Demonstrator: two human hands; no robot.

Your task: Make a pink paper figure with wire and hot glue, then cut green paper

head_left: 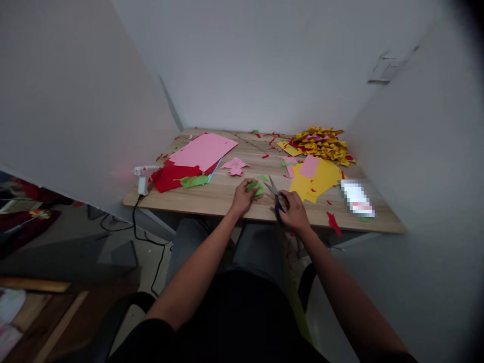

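Note:
Near the front edge of the wooden table [260, 207], my left hand [243, 195] pinches a small piece of green paper [258, 189]. My right hand [295, 210] grips dark-handled scissors [276, 194]. Their blades are a little apart and point up and left, just right of the green paper. A small green scrap [263, 178] lies beyond the paper, close to the blade tips. Two folded pink paper pieces [235, 164] rest on the table past my left hand.
Pink sheets [206, 150], red paper [170, 176] and a green piece [194, 181] lie at the left, beside a white glue gun [142, 182] with a cord. Yellow sheets [321, 176], a heap of folded yellow pieces [321, 145] and a blurred-out bright rectangle [357, 198] are at the right. Walls enclose the table.

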